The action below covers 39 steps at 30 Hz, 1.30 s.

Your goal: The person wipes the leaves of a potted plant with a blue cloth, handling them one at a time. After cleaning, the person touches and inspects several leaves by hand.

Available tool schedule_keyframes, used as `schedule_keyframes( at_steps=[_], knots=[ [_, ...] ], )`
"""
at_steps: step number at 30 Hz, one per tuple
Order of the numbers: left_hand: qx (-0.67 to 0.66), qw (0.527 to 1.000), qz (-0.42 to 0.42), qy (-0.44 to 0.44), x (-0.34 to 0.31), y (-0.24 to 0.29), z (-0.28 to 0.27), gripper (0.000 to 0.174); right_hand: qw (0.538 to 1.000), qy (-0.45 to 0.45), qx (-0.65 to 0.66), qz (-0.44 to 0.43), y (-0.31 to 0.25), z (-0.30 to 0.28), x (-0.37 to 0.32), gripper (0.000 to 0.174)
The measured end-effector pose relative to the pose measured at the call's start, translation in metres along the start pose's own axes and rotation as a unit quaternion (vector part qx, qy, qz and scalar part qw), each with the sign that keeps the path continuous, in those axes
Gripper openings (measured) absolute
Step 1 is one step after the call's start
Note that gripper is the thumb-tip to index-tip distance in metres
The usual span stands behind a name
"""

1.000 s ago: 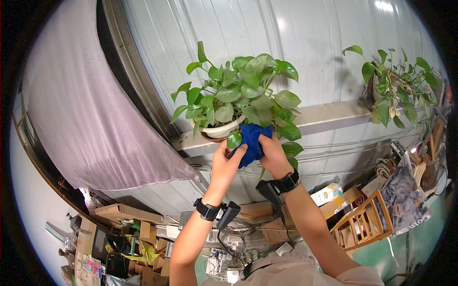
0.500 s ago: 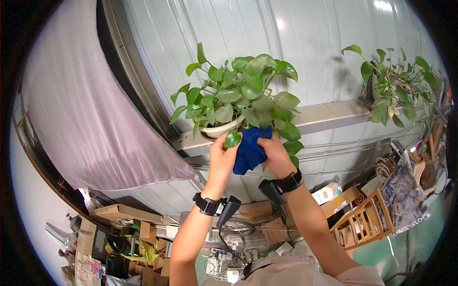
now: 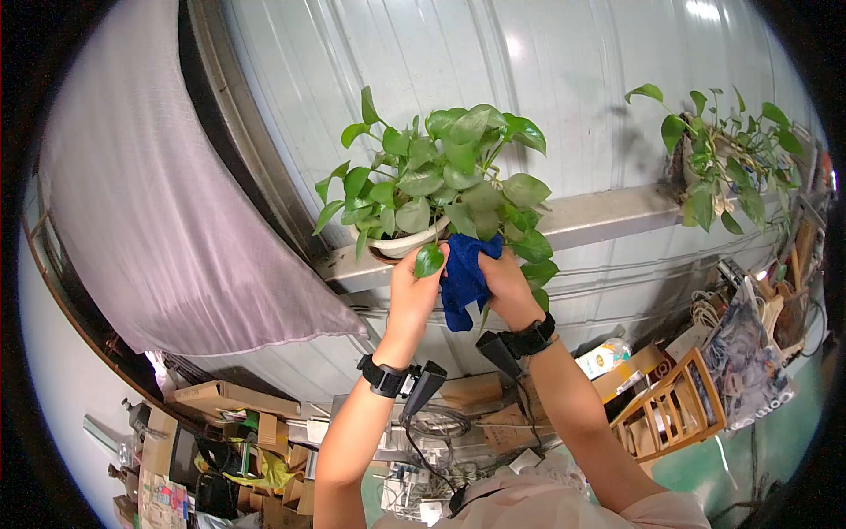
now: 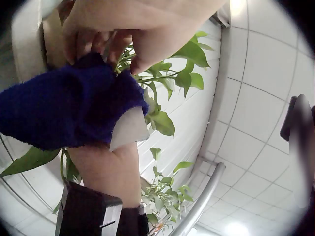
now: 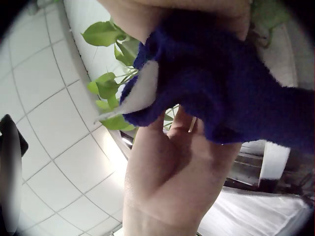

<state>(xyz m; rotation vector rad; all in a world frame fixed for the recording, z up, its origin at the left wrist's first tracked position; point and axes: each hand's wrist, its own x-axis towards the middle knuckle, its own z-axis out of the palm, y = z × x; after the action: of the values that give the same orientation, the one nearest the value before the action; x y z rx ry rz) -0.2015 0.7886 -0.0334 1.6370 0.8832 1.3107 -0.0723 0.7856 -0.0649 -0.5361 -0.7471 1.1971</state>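
Both hands hold a dark blue fluffy cloth (image 3: 463,280) below the leafy green potted plant (image 3: 441,181): left hand (image 3: 412,293) pinches it, right hand (image 3: 509,286) curls around it.

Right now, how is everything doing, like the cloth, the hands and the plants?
blue cloth: bunched, held up against the leaves, one end hanging down.
left hand: raised, fingers pinching the cloth's top.
right hand: raised, gripping the cloth.
near plant: upright and leafy in its white pot on the ledge.
far plant: on the ledge, untouched, stems trailing.
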Motion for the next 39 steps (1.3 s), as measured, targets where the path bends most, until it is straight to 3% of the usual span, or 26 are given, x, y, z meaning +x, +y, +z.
schedule_keyframes(
  at_steps=[5, 11, 14, 17, 27, 33, 36, 39],
  knots=[
    [-0.003, 0.996, 0.083, 0.016, 0.003, -0.001, 0.005, 0.023, 0.998, -0.058, -0.013, 0.01, -0.001, -0.009, 0.0, 0.024],
    [0.013, 0.995, 0.094, 0.033, 0.006, -0.003, 0.007, 0.024, 0.997, -0.078, -0.008, 0.007, -0.002, -0.014, -0.002, 0.025],
    [0.022, 0.999, 0.023, -0.019, 0.004, 0.002, 0.001, 0.025, 0.997, -0.065, -0.015, 0.033, -0.001, -0.012, -0.004, 0.023],
    [0.0, 1.0, -0.009, -0.014, -0.001, 0.011, 0.005, 0.024, 0.994, -0.057, 0.003, 0.089, 0.006, -0.016, -0.003, 0.024],
    [0.019, 0.999, 0.049, 0.006, 0.003, -0.001, 0.008, 0.024, 0.991, -0.096, 0.061, 0.072, 0.008, -0.024, -0.014, 0.034],
    [0.002, 0.999, 0.043, -0.008, 0.004, -0.007, 0.008, 0.021, 0.984, -0.064, 0.091, 0.139, 0.01, -0.034, -0.029, 0.037],
    [-0.051, 0.998, 0.039, -0.019, 0.001, -0.005, 0.01, 0.016, 0.982, -0.126, 0.102, 0.099, 0.015, -0.042, -0.043, 0.037],
    [-0.061, 0.997, 0.037, -0.01, -0.002, 0.001, 0.011, 0.012, 0.991, -0.131, 0.008, 0.01, 0.025, -0.043, -0.057, 0.04]
  ],
)
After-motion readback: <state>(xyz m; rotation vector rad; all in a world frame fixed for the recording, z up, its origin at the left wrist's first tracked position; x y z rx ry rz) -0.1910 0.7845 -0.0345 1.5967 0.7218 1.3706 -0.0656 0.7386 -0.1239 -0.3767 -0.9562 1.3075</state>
